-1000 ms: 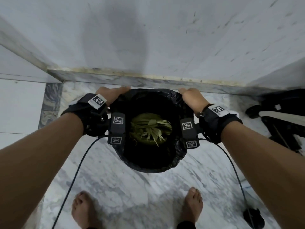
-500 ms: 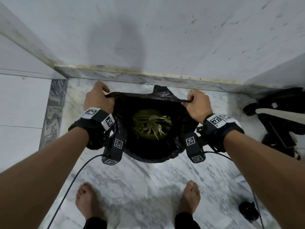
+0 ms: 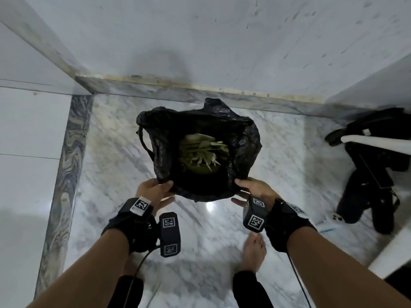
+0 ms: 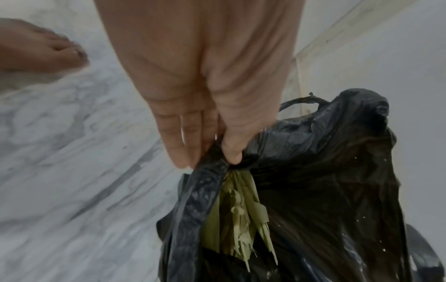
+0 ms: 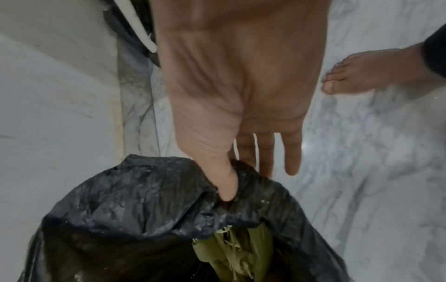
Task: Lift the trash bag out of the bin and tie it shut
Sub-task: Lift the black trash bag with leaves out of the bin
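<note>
A black trash bag (image 3: 244, 147) stands open on the marble floor near the wall, with green leaves (image 3: 203, 155) inside. Its rim is slack and crumpled, and it hides the bin. My left hand (image 3: 163, 190) pinches the near-left rim between thumb and fingers. The left wrist view shows the left hand (image 4: 217, 152) bunching the plastic of the bag (image 4: 325, 171). My right hand (image 3: 243, 188) pinches the near-right rim. In the right wrist view the right hand (image 5: 231, 183) has its thumb pressed into the bag (image 5: 144, 200), with the other fingers straight behind the rim.
A stone skirting (image 3: 200, 87) and the wall stand just behind the bag. A black wheeled frame with a white tube (image 3: 373, 165) lies on the floor at the right. My bare foot (image 3: 253, 252) and a black cable (image 3: 138, 270) are close below my hands.
Both hands left the far sides of the rim and now pinch its near edge. The bag's rim, stretched round before, now hangs loose and crumpled.
</note>
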The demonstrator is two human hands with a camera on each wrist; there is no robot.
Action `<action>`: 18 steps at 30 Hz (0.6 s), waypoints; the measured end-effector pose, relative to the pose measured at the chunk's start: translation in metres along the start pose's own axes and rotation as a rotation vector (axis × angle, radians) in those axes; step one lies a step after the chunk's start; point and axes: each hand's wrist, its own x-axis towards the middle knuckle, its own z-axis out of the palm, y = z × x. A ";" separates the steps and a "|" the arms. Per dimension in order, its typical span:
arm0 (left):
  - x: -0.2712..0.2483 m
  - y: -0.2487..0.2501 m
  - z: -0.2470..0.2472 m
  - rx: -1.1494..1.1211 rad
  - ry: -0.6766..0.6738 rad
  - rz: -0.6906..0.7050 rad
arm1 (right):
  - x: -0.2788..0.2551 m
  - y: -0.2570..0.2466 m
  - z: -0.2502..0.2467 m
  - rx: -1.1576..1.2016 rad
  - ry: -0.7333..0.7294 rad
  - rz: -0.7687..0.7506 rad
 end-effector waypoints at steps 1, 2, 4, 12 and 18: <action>-0.001 -0.004 0.000 -0.027 0.048 0.019 | -0.002 0.006 0.000 0.039 0.028 -0.024; 0.000 -0.007 0.000 -0.035 0.096 0.033 | -0.004 0.012 0.000 0.051 0.055 -0.050; -0.001 -0.009 0.001 -0.030 0.162 0.063 | -0.010 0.018 -0.002 0.030 0.117 -0.084; -0.010 -0.011 0.016 -0.013 0.200 0.045 | -0.025 0.020 -0.003 0.156 0.060 -0.088; -0.023 -0.016 0.020 0.256 -0.023 -0.073 | -0.046 0.021 0.011 -0.185 -0.116 -0.011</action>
